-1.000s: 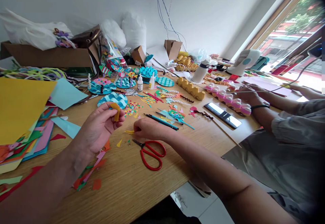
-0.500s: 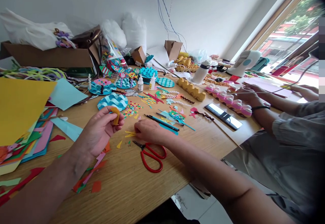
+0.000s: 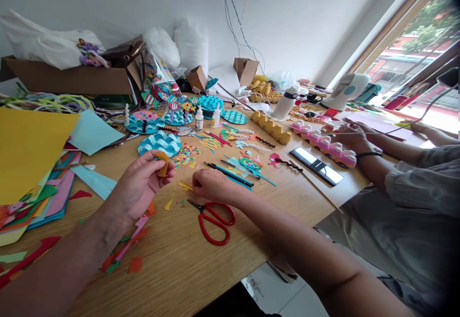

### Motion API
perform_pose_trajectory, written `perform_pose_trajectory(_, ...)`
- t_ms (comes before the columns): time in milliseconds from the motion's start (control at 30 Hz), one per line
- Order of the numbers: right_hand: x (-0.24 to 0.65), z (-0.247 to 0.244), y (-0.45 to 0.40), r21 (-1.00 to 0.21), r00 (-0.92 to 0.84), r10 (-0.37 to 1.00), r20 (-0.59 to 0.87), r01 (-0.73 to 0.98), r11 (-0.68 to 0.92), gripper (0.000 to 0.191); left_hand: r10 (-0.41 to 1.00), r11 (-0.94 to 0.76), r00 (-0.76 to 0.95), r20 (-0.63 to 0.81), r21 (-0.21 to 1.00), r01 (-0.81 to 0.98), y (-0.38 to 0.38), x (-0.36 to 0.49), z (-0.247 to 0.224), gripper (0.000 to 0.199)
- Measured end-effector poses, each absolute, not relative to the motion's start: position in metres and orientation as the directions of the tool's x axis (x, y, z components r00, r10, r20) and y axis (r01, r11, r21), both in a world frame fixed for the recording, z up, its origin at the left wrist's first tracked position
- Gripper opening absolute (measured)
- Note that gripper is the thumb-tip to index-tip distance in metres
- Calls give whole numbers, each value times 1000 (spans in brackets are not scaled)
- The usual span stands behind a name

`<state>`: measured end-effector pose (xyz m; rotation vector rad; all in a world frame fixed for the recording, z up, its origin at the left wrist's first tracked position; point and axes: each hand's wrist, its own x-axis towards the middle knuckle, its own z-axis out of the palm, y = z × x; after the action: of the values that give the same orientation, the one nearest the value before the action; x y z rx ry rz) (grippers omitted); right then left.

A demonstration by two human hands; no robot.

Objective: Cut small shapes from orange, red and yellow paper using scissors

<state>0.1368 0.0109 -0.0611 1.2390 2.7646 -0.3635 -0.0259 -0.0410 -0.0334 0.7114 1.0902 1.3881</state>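
Pinched in my left hand is a small folded piece of yellow paper, held above the table. My right hand rests on the wood beside thin yellow paper strips; its fingers are curled down and their tips are hidden, so what they hold cannot be made out. Red-handled scissors lie just below that hand, blades toward the left. Black pens lie beyond it on a blue strip. A small yellow triangle lies between my hands.
Paper sheets and scraps cover the left. Behind are wavy blue discs, glue bottles and confetti. A phone, a stick and pink egg carton lie right, near another person's hands.
My right hand has shifted slightly right, and the yellow strips beside it lie a little differently. My left hand still holds the yellow paper in the same place.
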Motion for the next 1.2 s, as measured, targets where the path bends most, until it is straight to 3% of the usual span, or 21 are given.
perform_pose_trajectory(500, 125, -67, 3, -146, -615, 758, -218, 788, 598, 30, 969, 127, -141, -205, 896, -426, -41, -25, -40, 9)
perform_pose_trajectory(733, 126, -66, 4, -224, -606, 763, -224, 794, 565, 25, 975, 106, -135, -178, 901, -422, -39, -25, -43, 8)
perform_pose_trajectory(1033, 154, -53, 34, -422, -621, 779, -85, 731, 536, 17, 967, 128, -150, -207, 899, -418, -37, -26, -46, 9)
perform_pose_trajectory(1200, 178, -52, 84, -344, -471, 882, 3, 828, 443, 19, 956, 185, -136, -261, 892, -414, -38, -24, -48, 7)
